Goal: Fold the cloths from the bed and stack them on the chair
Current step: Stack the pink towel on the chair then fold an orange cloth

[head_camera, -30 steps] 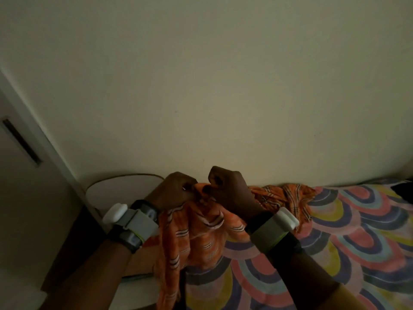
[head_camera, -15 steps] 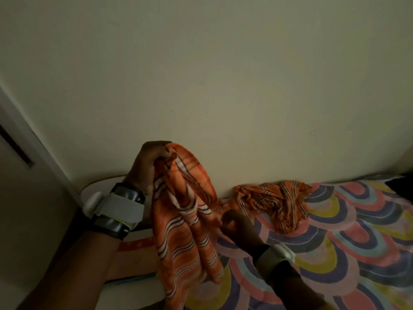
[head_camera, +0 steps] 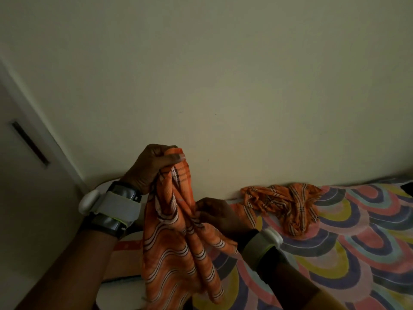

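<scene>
An orange cloth with white and dark wavy stripes (head_camera: 176, 247) hangs in loose folds in front of me. My left hand (head_camera: 152, 168) grips its top end, raised near the wall. Lower down, my right hand (head_camera: 216, 213) pinches a fold along the cloth's right edge. A second orange checked cloth (head_camera: 288, 206) lies crumpled on the bed (head_camera: 348, 242) against the wall. Behind my left wrist shows the pale rim of the chair (head_camera: 105, 183), mostly hidden by my arm and the hanging cloth.
The bed has a sheet of coloured arcs and runs along the plain wall (head_camera: 223, 86). A pale door or panel with a dark slot (head_camera: 30, 143) stands at the left. A dark item (head_camera: 407, 186) sits at the bed's far right edge.
From one second ago my left hand rose with the cloth's top end, while my right hand dropped down its edge. Over the last half second both hands hardly moved.
</scene>
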Demonstrator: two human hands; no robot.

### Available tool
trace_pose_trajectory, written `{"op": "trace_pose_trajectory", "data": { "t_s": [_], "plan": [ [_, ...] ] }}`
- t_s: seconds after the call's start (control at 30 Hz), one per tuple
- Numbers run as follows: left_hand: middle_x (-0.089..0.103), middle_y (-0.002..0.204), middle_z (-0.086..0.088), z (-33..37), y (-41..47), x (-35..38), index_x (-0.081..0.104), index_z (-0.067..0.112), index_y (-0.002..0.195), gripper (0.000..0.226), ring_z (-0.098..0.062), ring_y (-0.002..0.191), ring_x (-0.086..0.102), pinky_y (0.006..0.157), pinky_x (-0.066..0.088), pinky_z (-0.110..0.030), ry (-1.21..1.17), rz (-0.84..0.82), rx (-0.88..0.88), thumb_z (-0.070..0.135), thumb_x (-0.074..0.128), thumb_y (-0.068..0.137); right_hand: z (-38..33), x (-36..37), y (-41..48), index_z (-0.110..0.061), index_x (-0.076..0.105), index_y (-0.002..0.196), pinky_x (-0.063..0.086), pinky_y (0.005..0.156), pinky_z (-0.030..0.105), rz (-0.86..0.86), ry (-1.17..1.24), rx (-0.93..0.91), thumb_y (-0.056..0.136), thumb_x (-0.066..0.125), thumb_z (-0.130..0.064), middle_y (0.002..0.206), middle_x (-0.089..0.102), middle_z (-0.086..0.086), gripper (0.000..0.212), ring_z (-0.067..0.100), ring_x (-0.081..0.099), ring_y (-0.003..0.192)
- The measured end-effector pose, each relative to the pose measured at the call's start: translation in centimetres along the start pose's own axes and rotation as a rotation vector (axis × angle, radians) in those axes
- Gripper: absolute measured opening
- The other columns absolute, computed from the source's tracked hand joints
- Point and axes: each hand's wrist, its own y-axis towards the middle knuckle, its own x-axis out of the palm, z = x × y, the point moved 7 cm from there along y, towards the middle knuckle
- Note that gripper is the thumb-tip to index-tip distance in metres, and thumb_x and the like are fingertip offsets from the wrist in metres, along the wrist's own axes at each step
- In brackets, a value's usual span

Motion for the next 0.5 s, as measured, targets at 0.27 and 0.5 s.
{"op": "trace_pose_trajectory", "data": {
  "t_s": [0.27,0.5],
  "plan": [
    [0.057,0.044,0.007,-1.1,-0.6,-1.2,0.061,0.016,0.043,0.019,-0.007,0.041,0.054,0.047,0.045,-0.015,0.034,0.033,-0.028,0.024,0.073,0.055,-0.9,-1.9,0.8,-0.019,0.057,0.085,0.049,0.061,0.041,0.385,-0.01,-0.075,0.093,0.049,-0.037,0.069,0.059,-0.005,0.021,0.014,0.057,0.064],
    [0.06,0.054,0.009,-1.7,-1.3,-6.1,0.066,0.016,0.062,0.017,-0.008,0.053,0.055,0.058,0.048,-0.024,0.288,0.283,0.023,0.027,0.075,0.071,-9.4,-4.7,1.0,-0.017,0.055,0.08,0.037,0.051,0.019,0.289,0.172,-0.183,0.096,0.049,-0.013,0.054,0.053,-0.009,0.017,0.001,0.045,0.05]
  ]
}}
